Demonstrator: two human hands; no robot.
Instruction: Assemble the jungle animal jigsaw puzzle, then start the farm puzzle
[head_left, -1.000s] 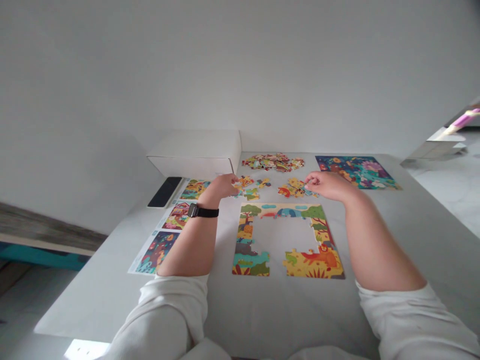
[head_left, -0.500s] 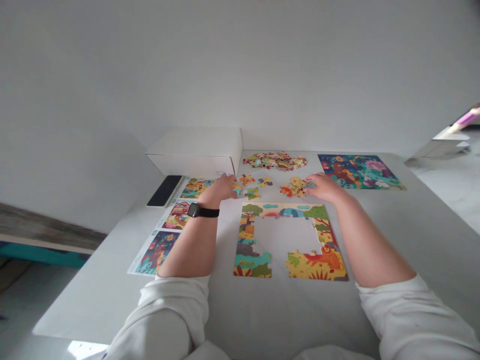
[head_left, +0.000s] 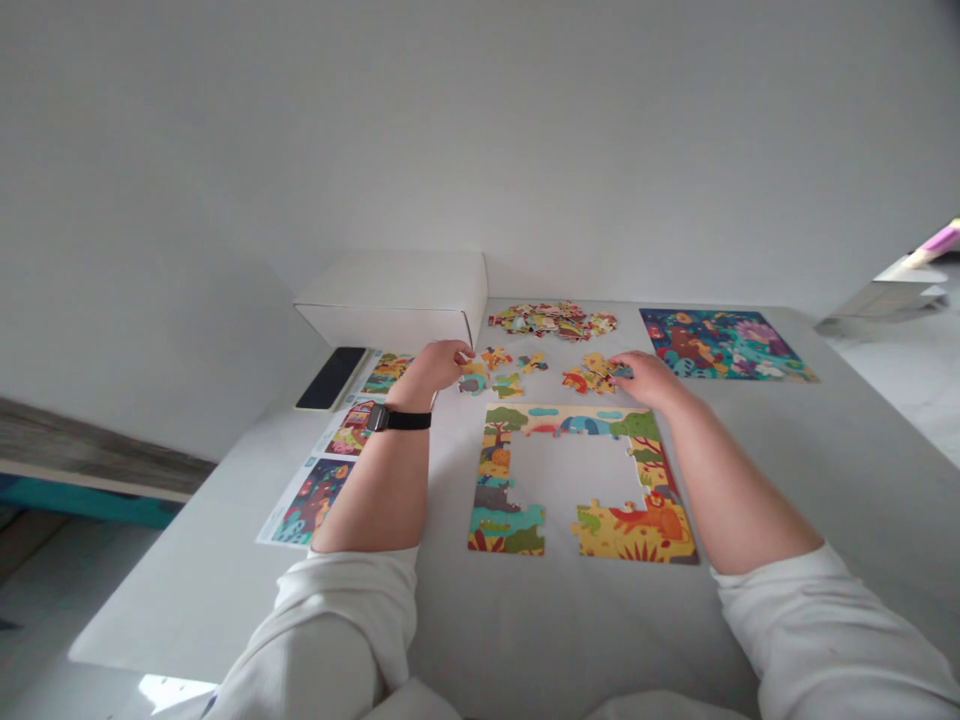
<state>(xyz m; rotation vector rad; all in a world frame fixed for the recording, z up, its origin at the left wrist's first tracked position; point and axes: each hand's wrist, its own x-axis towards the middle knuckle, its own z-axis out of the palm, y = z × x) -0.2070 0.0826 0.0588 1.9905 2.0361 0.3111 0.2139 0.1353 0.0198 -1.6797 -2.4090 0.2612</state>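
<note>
Beside the white box, my left hand (head_left: 441, 364) has its fingers curled together just above several loose jigsaw pieces (head_left: 474, 382); anything inside them is too small to make out. My right hand (head_left: 646, 378) pinches a puzzle piece (head_left: 622, 370) at the right edge of a small pile of yellow and orange pieces (head_left: 595, 372). Between the hands lie more loose pieces, among them a green one (head_left: 508, 385). Nearer me is a partly joined animal jigsaw (head_left: 656, 525), its frame open in the middle and with a gap along the bottom edge.
A white box (head_left: 390, 285) stands at the back left, with a phone (head_left: 331, 378) and a picture sheet (head_left: 311, 500) in front of it. Against the wall is a heap of other puzzle pieces (head_left: 551, 320). At the back right lies a dark blue finished puzzle (head_left: 724, 343).
My left hand has drawn slightly left and back, uncovering a grey-and-teal piece beneath it. My right hand's fingers have closed at the edge of the small pile.
</note>
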